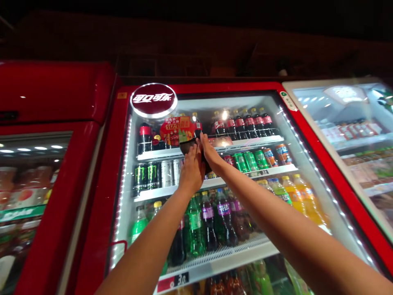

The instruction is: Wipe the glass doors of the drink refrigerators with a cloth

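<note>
My left hand (pixel 192 168) and my right hand (pixel 210 153) are raised close together in front of the glass door of a red Coca-Cola display fridge (pixel 101 196). Between them is a dark object (pixel 205 164), partly hidden by my fingers, with a thin black strip across its top. I cannot tell what it is. Both hands seem to grip it. Behind it stand shelves of bottled and canned drinks, including a row of cola bottles (pixel 245 125) and green cans (pixel 143 176).
A round Coca-Cola sign (pixel 153 100) tops the door. A second red fridge (pixel 46 98) stands to the left, and a white-framed chiller (pixel 346 123) holding packaged goods stands to the right. Dark wall rises above them.
</note>
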The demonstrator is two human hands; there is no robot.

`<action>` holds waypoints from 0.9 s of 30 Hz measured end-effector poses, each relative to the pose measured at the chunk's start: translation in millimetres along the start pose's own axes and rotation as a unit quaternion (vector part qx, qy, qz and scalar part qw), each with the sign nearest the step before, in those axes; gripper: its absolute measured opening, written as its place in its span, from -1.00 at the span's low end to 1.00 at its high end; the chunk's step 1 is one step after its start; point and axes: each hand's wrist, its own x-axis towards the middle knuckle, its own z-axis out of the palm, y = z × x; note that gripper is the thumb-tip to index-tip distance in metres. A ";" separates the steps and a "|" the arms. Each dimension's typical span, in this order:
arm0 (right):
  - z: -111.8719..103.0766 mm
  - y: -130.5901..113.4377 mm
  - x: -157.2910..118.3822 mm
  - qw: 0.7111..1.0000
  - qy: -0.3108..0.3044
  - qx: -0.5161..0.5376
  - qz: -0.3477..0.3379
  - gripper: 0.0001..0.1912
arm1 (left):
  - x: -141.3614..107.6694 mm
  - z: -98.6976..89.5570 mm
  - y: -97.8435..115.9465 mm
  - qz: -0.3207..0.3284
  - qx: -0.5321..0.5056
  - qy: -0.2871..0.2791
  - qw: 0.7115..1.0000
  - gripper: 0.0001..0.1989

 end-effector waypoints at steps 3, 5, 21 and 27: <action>-18.1 5.7 -8.0 0.997 0.071 -0.021 -0.031 -0.40 | 33.9 11.7 1.7 -0.079 0.057 0.005 0.995 -0.36; -31.6 14.2 -21.6 0.990 0.095 -0.083 -0.062 -0.51 | 43.9 14.6 -0.8 -0.091 0.088 0.028 0.992 -0.32; -47.6 44.6 -68.4 0.957 0.060 -0.221 -0.180 -0.36 | 31.9 9.7 3.6 -0.050 0.166 0.005 0.985 -0.34; -48.3 42.9 -69.9 0.949 0.056 -0.248 -0.187 -0.47 | 1.2 13.5 11.4 -0.081 0.162 0.021 0.983 -0.38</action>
